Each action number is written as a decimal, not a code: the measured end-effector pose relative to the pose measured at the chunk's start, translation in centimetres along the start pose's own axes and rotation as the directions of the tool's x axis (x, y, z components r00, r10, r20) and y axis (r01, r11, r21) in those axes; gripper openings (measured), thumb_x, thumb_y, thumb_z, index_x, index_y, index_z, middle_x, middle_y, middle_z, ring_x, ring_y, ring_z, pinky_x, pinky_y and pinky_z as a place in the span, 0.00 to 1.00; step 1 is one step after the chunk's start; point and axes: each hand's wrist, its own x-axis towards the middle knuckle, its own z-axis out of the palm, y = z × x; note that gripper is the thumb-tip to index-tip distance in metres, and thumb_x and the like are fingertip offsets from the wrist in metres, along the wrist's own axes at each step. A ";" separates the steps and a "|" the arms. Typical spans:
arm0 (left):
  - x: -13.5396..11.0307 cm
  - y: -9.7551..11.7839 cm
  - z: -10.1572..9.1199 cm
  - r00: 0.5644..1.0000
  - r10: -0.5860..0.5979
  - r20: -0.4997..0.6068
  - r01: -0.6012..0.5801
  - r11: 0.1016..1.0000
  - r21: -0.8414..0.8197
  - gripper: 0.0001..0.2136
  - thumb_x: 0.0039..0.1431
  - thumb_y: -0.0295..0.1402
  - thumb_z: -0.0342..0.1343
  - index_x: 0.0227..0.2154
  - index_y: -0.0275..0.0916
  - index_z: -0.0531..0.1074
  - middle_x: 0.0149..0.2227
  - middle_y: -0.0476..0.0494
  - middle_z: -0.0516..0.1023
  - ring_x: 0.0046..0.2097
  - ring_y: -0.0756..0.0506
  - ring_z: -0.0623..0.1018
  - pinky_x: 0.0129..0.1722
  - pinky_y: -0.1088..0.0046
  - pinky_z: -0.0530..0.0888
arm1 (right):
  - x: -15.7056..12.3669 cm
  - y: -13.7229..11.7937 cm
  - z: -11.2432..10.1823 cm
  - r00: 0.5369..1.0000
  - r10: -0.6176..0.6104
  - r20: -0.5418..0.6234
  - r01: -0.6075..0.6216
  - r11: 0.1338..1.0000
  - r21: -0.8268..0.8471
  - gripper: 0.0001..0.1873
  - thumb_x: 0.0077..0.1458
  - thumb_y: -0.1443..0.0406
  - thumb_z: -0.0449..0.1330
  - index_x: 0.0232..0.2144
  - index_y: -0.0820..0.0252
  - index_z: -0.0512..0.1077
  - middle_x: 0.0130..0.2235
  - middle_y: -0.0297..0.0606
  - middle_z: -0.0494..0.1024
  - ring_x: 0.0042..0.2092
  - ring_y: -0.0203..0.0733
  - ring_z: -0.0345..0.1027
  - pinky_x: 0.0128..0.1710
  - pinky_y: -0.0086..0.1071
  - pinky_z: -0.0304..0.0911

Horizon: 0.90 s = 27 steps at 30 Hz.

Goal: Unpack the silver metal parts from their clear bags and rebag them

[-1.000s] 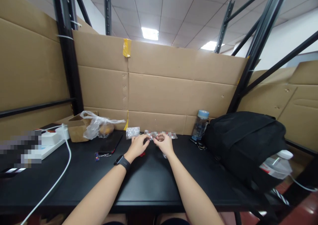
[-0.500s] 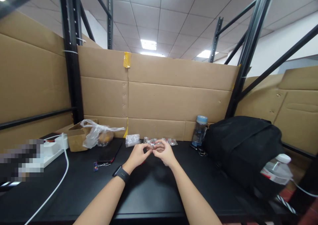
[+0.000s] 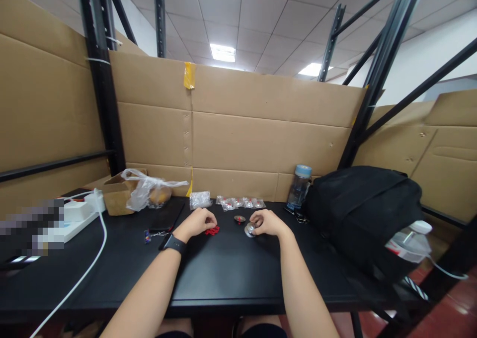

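My left hand, with a dark watch on its wrist, rests low over the table with its fingertips closed at a small heap of red cord loops. To the right, my right hand pinches the edge of round silver metal discs lying at the tabletop; how many overlap there I cannot tell. Between the hands, apart from both, lies another metal disc with a red bit at its middle.
Behind the hands are a row of small clear packets and a bubble-wrapped piece. A water bottle and black backpack stand right. A plastic bag, cardboard box and white cable are left.
My hands were together in mid-air at a small shiny thing. Now they are apart and lower, the left at the red cord, the right at the discs. The view has tilted down.
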 end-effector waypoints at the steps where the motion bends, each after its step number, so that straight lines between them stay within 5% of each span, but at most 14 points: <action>1: 0.0 0.0 0.0 1.000 -0.002 0.010 0.002 1.000 0.004 0.10 0.55 0.38 0.57 0.31 0.39 0.82 0.30 0.46 0.83 0.32 0.46 0.80 0.36 0.75 0.71 | 0.1 0.0 0.1 1.000 0.008 0.029 -0.008 1.000 -0.011 0.20 0.31 0.68 0.72 0.34 0.59 0.80 0.33 0.36 0.83 0.32 0.40 0.73 0.35 0.31 0.68; 9: 0.0 0.2 0.0 0.999 -0.040 -0.004 0.040 0.990 0.134 0.15 0.61 0.42 0.53 0.34 0.38 0.82 0.34 0.44 0.84 0.35 0.46 0.80 0.39 0.75 0.69 | 0.4 -0.1 0.3 0.988 0.031 0.150 -0.016 0.994 -0.104 0.24 0.34 0.65 0.74 0.40 0.60 0.80 0.37 0.37 0.83 0.38 0.41 0.74 0.38 0.30 0.67; 14: 0.3 0.6 0.1 0.995 0.005 -0.095 0.014 0.980 0.196 0.16 0.64 0.43 0.51 0.36 0.39 0.81 0.39 0.42 0.83 0.41 0.43 0.79 0.45 0.72 0.70 | 1.4 0.0 1.9 0.995 -0.058 -0.080 0.040 0.978 -0.207 0.15 0.50 0.64 0.66 0.42 0.57 0.79 0.43 0.39 0.82 0.43 0.43 0.73 0.44 0.33 0.65; 21: 0.7 1.8 1.1 0.981 0.082 -0.174 -0.053 0.985 0.167 0.16 0.67 0.41 0.48 0.37 0.41 0.80 0.42 0.43 0.81 0.44 0.43 0.77 0.49 0.69 0.70 | 3.6 0.2 4.6 0.989 -0.125 -0.081 0.097 0.953 -0.288 0.06 0.54 0.67 0.64 0.34 0.56 0.81 0.40 0.38 0.82 0.44 0.43 0.74 0.48 0.32 0.63; 24: 1.0 2.0 1.5 0.967 0.119 -0.227 -0.096 0.989 0.110 0.14 0.68 0.37 0.47 0.43 0.43 0.78 0.45 0.43 0.81 0.47 0.43 0.77 0.51 0.68 0.70 | 3.8 -0.8 5.0 0.965 -0.213 -0.154 0.190 0.971 -0.148 0.08 0.59 0.64 0.60 0.34 0.58 0.80 0.39 0.41 0.82 0.43 0.44 0.74 0.47 0.34 0.64; 27: 1.1 2.4 1.7 0.958 0.150 -0.243 -0.144 0.989 0.041 0.13 0.68 0.35 0.48 0.44 0.43 0.77 0.45 0.44 0.81 0.47 0.44 0.77 0.51 0.69 0.70 | 3.7 -1.9 5.7 0.971 -0.198 -0.134 0.224 0.950 0.218 0.14 0.59 0.55 0.61 0.36 0.59 0.78 0.34 0.39 0.81 0.37 0.43 0.74 0.40 0.34 0.68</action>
